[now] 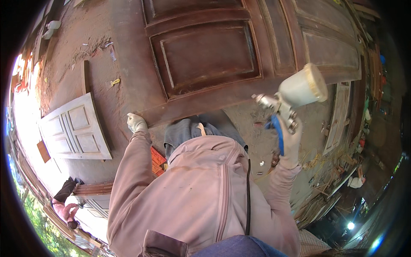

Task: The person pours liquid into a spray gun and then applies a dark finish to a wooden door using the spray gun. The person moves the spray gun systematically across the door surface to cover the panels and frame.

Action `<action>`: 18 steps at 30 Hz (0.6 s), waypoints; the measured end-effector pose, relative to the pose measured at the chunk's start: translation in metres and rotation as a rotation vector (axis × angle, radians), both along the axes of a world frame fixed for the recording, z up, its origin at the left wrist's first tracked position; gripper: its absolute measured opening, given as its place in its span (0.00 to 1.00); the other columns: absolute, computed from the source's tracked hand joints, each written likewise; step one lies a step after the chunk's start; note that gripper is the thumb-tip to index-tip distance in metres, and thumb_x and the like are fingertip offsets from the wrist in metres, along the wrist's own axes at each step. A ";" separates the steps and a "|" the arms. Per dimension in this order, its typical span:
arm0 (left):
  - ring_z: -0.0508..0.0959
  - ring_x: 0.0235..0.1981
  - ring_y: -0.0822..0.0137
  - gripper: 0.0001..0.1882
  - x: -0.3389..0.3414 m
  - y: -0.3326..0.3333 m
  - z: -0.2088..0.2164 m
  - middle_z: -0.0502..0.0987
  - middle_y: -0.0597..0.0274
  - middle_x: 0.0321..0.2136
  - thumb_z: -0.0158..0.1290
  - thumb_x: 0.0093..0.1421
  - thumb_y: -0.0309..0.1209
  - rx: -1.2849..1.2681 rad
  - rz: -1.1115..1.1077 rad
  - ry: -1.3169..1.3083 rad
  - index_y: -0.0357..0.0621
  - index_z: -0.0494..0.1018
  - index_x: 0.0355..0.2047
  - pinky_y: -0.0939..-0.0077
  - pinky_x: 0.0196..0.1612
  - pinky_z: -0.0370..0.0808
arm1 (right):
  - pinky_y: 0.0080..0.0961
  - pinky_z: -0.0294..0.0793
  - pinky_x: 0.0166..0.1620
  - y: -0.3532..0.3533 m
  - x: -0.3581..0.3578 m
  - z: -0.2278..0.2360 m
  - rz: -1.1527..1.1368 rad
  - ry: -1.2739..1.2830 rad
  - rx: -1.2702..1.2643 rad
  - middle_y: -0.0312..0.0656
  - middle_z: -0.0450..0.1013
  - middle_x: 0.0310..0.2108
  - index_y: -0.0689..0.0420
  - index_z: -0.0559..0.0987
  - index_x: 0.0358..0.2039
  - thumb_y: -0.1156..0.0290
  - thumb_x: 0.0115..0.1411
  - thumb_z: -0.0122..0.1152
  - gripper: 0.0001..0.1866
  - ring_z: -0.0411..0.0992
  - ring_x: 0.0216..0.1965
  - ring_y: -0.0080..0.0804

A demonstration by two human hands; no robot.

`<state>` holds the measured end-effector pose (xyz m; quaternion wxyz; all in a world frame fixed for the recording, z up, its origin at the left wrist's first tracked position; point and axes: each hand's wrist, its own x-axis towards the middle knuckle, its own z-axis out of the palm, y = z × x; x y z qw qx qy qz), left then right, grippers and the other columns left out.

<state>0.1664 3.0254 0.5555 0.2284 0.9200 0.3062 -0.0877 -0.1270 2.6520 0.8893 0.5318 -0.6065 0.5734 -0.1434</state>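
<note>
My right hand [292, 140], in a pale glove, is wrapped round the handle of a spray gun [274, 103]. The gun has a metal body, a blue part by my fingers and a whitish cup [302, 85] on top, tilted to the right; its nozzle points left, over the near edge of a door. This large, dark reddish-brown panelled door [207, 55] lies in front of me. At its near left corner my gloved left hand [137, 123] is closed on the edge, with the fingertips partly hidden.
A pale panelled door [77, 128] rests at the left, with another [338, 118] at the right. A yellow tool [114, 82] lies on the dusty ground. Beside my left arm is a red-orange item [157, 160]. A hose [314, 162] trails at right. Another person [65, 207] is at far left.
</note>
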 end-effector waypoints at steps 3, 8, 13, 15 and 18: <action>0.80 0.44 0.43 0.30 -0.003 -0.005 0.009 0.82 0.42 0.40 0.37 0.67 0.49 -0.051 0.027 0.009 0.35 0.80 0.41 0.56 0.50 0.72 | 0.23 0.78 0.43 -0.058 0.014 -0.021 0.160 0.078 -0.485 0.46 0.78 0.41 0.68 0.73 0.51 0.74 0.64 0.61 0.17 0.79 0.36 0.28; 0.80 0.44 0.41 0.29 -0.007 -0.004 0.004 0.81 0.41 0.39 0.37 0.67 0.49 0.001 -0.012 0.007 0.37 0.80 0.40 0.54 0.48 0.73 | 0.21 0.76 0.35 -0.124 0.109 0.008 0.315 0.015 -0.358 0.41 0.79 0.32 0.65 0.79 0.46 0.69 0.64 0.63 0.14 0.76 0.29 0.23; 0.81 0.40 0.44 0.28 -0.013 0.000 -0.001 0.82 0.46 0.36 0.37 0.67 0.49 -0.041 0.045 0.067 0.40 0.81 0.37 0.53 0.45 0.74 | 0.17 0.76 0.31 -0.128 0.201 0.027 0.519 -0.045 0.002 0.37 0.79 0.30 0.61 0.80 0.46 0.68 0.64 0.63 0.13 0.75 0.27 0.19; 0.81 0.39 0.44 0.28 -0.015 -0.002 -0.001 0.83 0.47 0.34 0.37 0.67 0.49 0.022 0.004 0.027 0.40 0.81 0.36 0.53 0.44 0.74 | 0.16 0.77 0.31 -0.113 0.232 0.029 0.591 -0.035 0.083 0.37 0.78 0.30 0.60 0.80 0.45 0.67 0.64 0.64 0.13 0.75 0.27 0.18; 0.80 0.38 0.42 0.28 -0.015 -0.010 0.012 0.82 0.45 0.33 0.37 0.67 0.49 -0.007 0.024 0.037 0.40 0.81 0.36 0.52 0.43 0.73 | 0.17 0.78 0.31 -0.087 0.273 0.026 0.603 -0.210 0.266 0.38 0.79 0.30 0.61 0.80 0.45 0.66 0.63 0.64 0.14 0.76 0.26 0.19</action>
